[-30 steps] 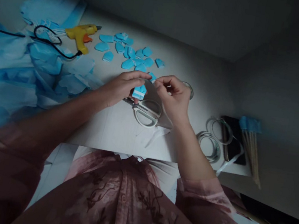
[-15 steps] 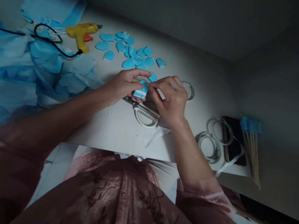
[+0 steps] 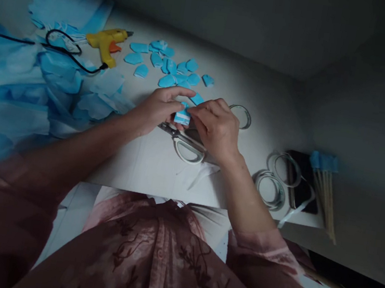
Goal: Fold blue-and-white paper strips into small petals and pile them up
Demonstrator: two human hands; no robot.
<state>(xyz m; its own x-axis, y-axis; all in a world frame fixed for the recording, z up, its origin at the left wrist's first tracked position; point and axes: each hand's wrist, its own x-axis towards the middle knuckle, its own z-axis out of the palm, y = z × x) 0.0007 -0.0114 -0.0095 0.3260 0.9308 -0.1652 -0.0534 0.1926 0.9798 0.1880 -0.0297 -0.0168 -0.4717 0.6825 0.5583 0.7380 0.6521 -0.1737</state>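
My left hand [image 3: 163, 110] is closed on a small folded blue-and-white piece [image 3: 182, 116], with the thumb on top and some fingers beneath. My right hand [image 3: 219, 126] pinches at the right edge of that piece; its fingertips partly hide the contact. Just beyond the fingers, another small blue piece [image 3: 197, 99] lies on the table. Under my hands rest scissors [image 3: 187, 152] with white handles, partly covered by the right hand. Several folded blue pieces [image 3: 169, 66] are scattered farther back.
A yellow glue gun [image 3: 106, 44] with a black cord lies at the back left, near piled blue sheets [image 3: 11, 86]. A tape roll [image 3: 245, 118] sits right of my hand. More rolls [image 3: 270, 189], a dark flat object [image 3: 305, 191] and blue-tipped sticks [image 3: 324, 199] lie at the right.
My right fingertips have shifted slightly left, onto the edge of the folded piece. The left hand keeps its hold, and the things on the table stay where they were.
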